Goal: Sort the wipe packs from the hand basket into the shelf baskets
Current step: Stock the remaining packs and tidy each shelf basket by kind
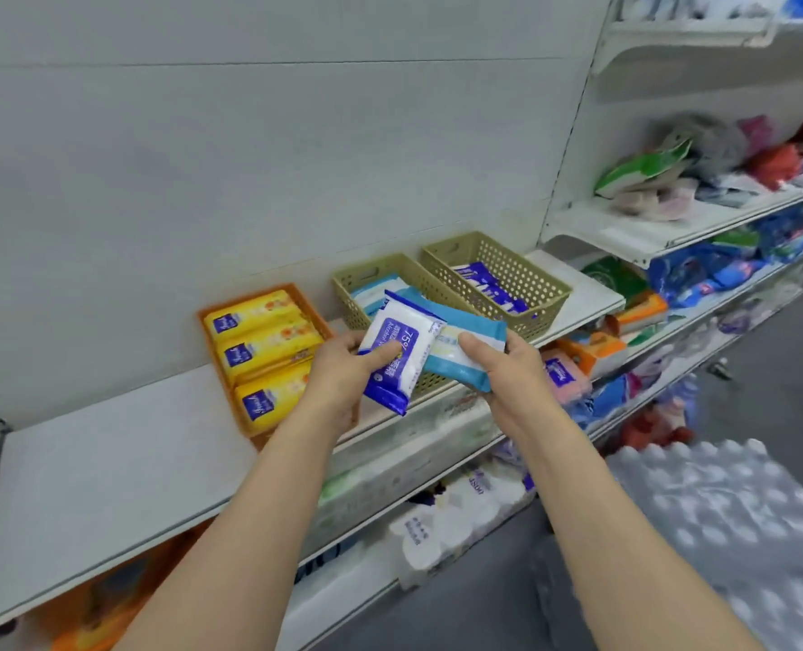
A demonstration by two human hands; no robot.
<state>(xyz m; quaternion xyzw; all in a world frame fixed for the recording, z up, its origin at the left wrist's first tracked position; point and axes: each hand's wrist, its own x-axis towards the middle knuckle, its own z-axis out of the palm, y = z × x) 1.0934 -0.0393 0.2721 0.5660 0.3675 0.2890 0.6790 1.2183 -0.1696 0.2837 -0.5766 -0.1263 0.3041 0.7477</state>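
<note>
The hand basket named in the task is not seen anywhere in the view. Much of the middle khaki basket (371,279) is covered by the two packs held in front of it, so only pale blue packs at its back can be made out. The goods on the lower shelves (418,467) are blurred, and the printing on them cannot be read. The fingers of both hands are largely hidden beneath the packs, with only the thumbs shown on top.

A blue-and-white wipe pack (392,352), marked 75%, is gripped by the left hand (343,368), thumb pressed on its face. A light blue wipe pack (465,345) is gripped by the right hand (512,373) in the same way. The two packs are held just above the front edge of the white shelf (108,462), the blue-and-white pack overlapping the light blue one.

On that shelf three baskets are set in a row. An orange basket (305,300) at the left is filled with yellow packs (263,350). The right khaki basket (521,279) is seen to hold blue-and-white packs. Further right, mixed packaged goods (700,176) are piled on other shelves. At the lower right a wrapped bundle of bottles (728,519) is cut off by the frame edge.
</note>
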